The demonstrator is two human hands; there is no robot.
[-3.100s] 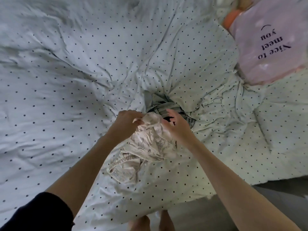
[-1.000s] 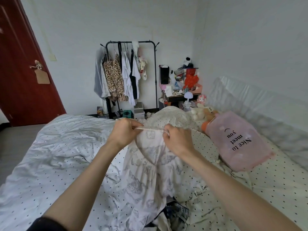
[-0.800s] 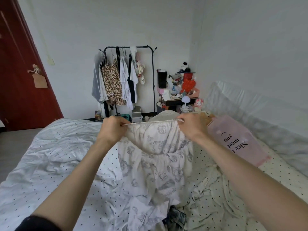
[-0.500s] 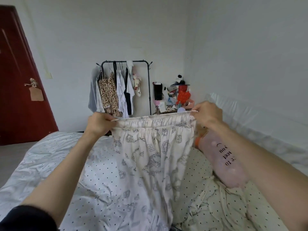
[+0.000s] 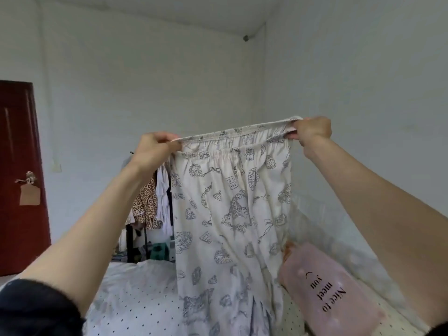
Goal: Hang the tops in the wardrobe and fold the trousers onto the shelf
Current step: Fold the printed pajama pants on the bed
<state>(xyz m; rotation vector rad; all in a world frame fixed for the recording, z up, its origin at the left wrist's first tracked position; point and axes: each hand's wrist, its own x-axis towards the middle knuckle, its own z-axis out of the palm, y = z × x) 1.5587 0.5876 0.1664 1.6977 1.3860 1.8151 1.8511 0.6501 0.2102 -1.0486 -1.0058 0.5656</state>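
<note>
Pale walls meet at a far corner under a white ceiling. A dark red door stands at the left. Near, a bed wears a white dotted sheet, a pink pillow at its right.

trousers hems cut off below, clothes rack mostly hidden behind them

One head cam — looks fwd across the bed, approx level, trousers close up.
</note>
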